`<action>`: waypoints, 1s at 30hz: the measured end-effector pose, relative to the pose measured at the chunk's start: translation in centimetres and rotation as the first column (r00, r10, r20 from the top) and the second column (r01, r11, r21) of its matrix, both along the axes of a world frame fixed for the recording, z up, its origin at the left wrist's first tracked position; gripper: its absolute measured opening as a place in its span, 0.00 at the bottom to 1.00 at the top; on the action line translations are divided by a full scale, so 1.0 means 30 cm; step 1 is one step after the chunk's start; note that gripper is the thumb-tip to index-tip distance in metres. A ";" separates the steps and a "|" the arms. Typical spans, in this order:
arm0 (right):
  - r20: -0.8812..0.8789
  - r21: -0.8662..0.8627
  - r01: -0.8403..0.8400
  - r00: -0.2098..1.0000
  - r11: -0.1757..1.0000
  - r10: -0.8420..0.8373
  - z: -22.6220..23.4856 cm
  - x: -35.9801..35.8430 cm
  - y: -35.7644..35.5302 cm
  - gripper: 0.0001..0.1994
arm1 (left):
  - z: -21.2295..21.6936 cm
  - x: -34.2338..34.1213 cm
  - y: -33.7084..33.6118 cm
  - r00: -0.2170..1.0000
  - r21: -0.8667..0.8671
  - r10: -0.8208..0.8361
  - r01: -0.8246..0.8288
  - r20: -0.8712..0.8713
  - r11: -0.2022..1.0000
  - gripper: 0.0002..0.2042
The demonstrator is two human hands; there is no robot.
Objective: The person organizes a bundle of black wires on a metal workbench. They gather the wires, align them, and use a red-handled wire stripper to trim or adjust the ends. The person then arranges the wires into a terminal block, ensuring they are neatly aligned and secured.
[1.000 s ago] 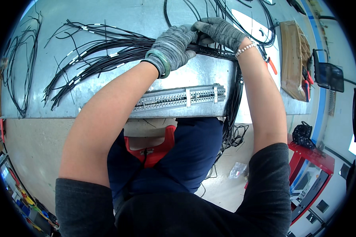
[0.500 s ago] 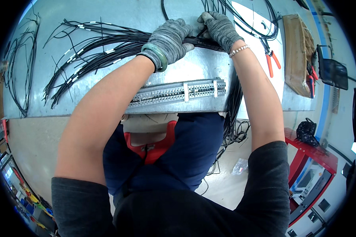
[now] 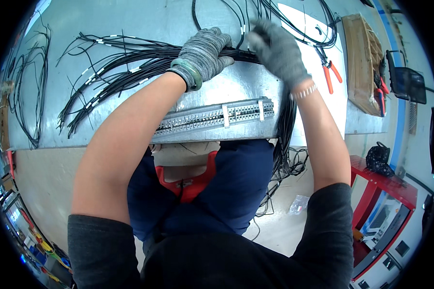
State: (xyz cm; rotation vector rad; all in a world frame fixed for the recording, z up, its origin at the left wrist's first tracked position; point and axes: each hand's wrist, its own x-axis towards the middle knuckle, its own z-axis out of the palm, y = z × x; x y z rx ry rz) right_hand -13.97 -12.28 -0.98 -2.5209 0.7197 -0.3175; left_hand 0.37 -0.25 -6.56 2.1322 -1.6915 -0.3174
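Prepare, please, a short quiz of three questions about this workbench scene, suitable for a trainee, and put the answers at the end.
1. Choose: what does the left grip hold?
A. the cardboard box
B. the black wire bundle
C. the orange-handled tool

2. True or false: the orange-handled tool lies on the white sheet.

3. Count: how many pale crosspieces show on the grey terminal strip?

Key:
1. B
2. True
3. Two

The white-marked black cable bundle [image 3: 155, 54] lies across the metal tabletop [image 3: 144, 19], its left end fanned out.
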 end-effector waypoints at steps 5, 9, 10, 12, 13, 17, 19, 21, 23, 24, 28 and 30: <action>-0.032 -0.128 -0.381 0.924 0.916 0.380 0.001 -0.206 0.299 0.36 | 0.030 0.020 -0.020 0.996 0.048 -0.068 0.071 -0.066 0.996 0.16; -0.191 -0.249 -0.293 0.949 0.923 0.250 -0.094 -0.236 0.367 0.31 | 0.060 0.031 -0.048 0.990 0.115 -0.136 0.138 -0.029 0.984 0.15; -0.211 -0.264 -0.277 0.951 0.924 0.225 -0.104 -0.235 0.352 0.30 | 0.068 0.033 -0.058 0.988 0.139 -0.153 0.156 -0.029 0.978 0.15; -0.207 -0.275 -0.238 0.961 0.932 0.184 -0.110 -0.219 0.306 0.29 | 0.092 0.042 -0.079 0.985 0.212 -0.159 0.171 -0.071 0.962 0.15; -0.202 -0.281 -0.220 0.965 0.934 0.167 -0.110 -0.209 0.277 0.28 | 0.109 0.051 -0.087 0.981 0.257 -0.168 0.187 -0.095 0.948 0.15; -0.167 -0.282 -0.149 0.980 0.948 0.104 -0.115 -0.195 0.164 0.27 | 0.156 0.067 -0.106 0.977 0.419 -0.155 0.204 -0.150 0.885 0.16; -0.108 -0.292 -0.121 0.990 0.949 0.093 -0.114 -0.198 0.132 0.28 | 0.153 0.066 -0.112 0.971 0.433 -0.154 0.220 -0.183 0.874 0.16; -0.145 -0.259 -0.110 0.987 0.959 0.074 -0.092 -0.201 0.130 0.27 | 0.161 0.058 -0.106 0.969 0.394 -0.153 0.219 -0.194 0.893 0.16; -0.122 -0.270 -0.087 0.991 0.959 0.055 -0.099 -0.195 0.134 0.28 | 0.176 0.062 -0.097 0.970 0.387 -0.148 0.213 -0.192 0.897 0.16; -0.127 -0.272 -0.087 0.990 0.958 0.054 -0.103 -0.195 0.133 0.28 | 0.175 0.063 -0.100 0.969 0.394 -0.152 0.218 -0.192 0.893 0.16; -0.134 -0.221 -0.059 0.991 0.974 0.029 -0.103 -0.180 0.121 0.29 | 0.170 0.065 -0.124 0.968 0.417 -0.218 0.252 -0.128 0.873 0.14; -0.174 -0.215 -0.051 0.985 0.975 0.013 -0.095 -0.169 0.117 0.29 | 0.156 0.075 -0.135 0.958 0.388 -0.265 0.287 -0.110 0.876 0.13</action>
